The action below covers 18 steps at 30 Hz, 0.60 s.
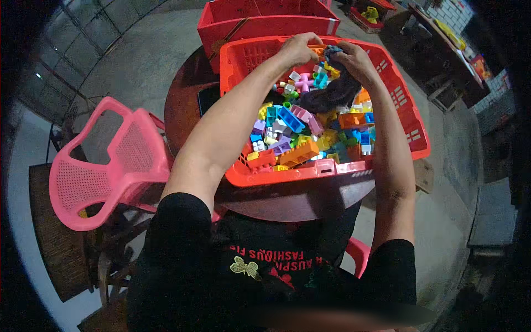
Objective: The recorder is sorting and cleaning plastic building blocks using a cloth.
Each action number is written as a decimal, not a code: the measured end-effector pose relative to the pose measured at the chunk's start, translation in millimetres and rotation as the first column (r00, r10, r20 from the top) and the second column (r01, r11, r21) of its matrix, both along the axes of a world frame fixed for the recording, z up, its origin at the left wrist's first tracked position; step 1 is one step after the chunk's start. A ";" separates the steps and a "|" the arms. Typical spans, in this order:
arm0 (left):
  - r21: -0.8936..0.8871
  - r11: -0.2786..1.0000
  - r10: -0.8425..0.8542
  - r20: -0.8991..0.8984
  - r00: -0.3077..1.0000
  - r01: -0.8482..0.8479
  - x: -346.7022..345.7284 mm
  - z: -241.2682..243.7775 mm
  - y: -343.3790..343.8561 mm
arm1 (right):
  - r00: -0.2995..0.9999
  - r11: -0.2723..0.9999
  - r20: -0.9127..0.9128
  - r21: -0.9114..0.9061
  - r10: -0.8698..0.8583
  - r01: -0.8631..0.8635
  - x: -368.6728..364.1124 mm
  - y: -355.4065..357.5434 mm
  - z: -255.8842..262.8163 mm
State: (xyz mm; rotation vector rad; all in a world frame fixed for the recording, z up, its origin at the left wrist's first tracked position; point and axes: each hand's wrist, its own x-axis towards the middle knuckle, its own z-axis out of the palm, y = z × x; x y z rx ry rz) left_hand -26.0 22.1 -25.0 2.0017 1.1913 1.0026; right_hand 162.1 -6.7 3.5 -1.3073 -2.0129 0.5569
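Both hands are raised over the far part of a red plastic basket (244, 179) filled with building blocks (290, 120) of many colours. My left hand (298, 50) grips an orange block (317, 50) by its left end. Opposite it, my right hand (356, 59) has a bunched dark cloth (332, 92), which hangs down over the blocks. A bluish-grey part of this cloth touches the orange block's right end. Beneath lie pink, teal, yellow, blue, purple and white blocks, with a long orange block (299, 153) near the basket's front rim.
The basket stands on a round dark table (186, 103). Behind it is a red box (269, 29), and a dark flat object (207, 99) lies at its left. A pink plastic chair (83, 174) stands left of the table. Another table (448, 50) with items is at the far right.
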 end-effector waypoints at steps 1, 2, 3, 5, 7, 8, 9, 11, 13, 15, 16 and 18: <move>-0.008 1.000 -0.003 -0.005 1.000 0.002 2.6 1.6 -4.6 | 1.000 1.000 -0.005 -0.008 -0.003 0.002 -0.5 -1.5 2.2; 0.141 0.990 0.021 -0.112 0.994 -0.005 4.7 3.1 -9.2 | 0.998 1.000 0.063 0.006 0.005 -0.005 -0.4 -2.2 6.1; 0.291 0.957 0.055 -0.211 0.976 0.009 8.3 7.3 -14.5 | 0.991 1.000 0.131 0.023 0.007 -0.010 1.2 -2.3 8.9; 0.320 0.947 0.089 -0.227 0.970 -0.012 20.8 16.9 -24.0 | 0.999 0.990 -0.052 0.142 0.001 0.006 10.3 7.9 -6.8; 0.328 0.939 0.186 -0.227 0.956 -0.105 17.0 17.9 -24.1 | 0.997 0.938 -0.077 0.346 0.005 0.022 -3.9 -1.1 -3.1; 0.298 0.950 0.170 -0.230 0.958 -0.097 14.7 18.3 -22.8 | 0.995 0.935 -0.041 0.348 0.089 -0.070 -7.8 -0.1 -2.3; 0.297 0.949 0.174 -0.232 0.957 -0.101 13.0 18.0 -20.7 | 0.995 0.935 -0.042 0.347 0.094 -0.074 -12.7 -1.5 -1.2; -0.057 0.998 -0.039 0.039 0.998 0.041 11.4 16.9 -17.1 | 0.993 0.939 0.074 0.326 0.093 -0.113 -20.4 -5.2 2.0; -0.093 0.987 -0.115 0.169 0.979 0.132 20.3 20.0 -24.2 | 0.996 0.935 0.082 0.352 0.022 -0.050 -9.2 -3.3 1.4; -0.114 0.969 -0.177 0.297 0.938 0.219 23.9 23.9 -27.3 | 1.000 0.961 -0.014 0.276 -0.022 0.025 -0.3 6.5 0.2; -0.235 0.923 -0.156 0.498 0.853 0.306 23.6 25.9 -27.0 | 0.964 0.972 -0.219 0.210 0.148 -0.102 1.2 9.0 -0.7; -0.284 0.881 -0.072 0.708 0.702 0.377 15.1 27.2 -25.9 | 0.937 0.985 -0.308 0.092 0.167 -0.146 0.2 0.5 6.5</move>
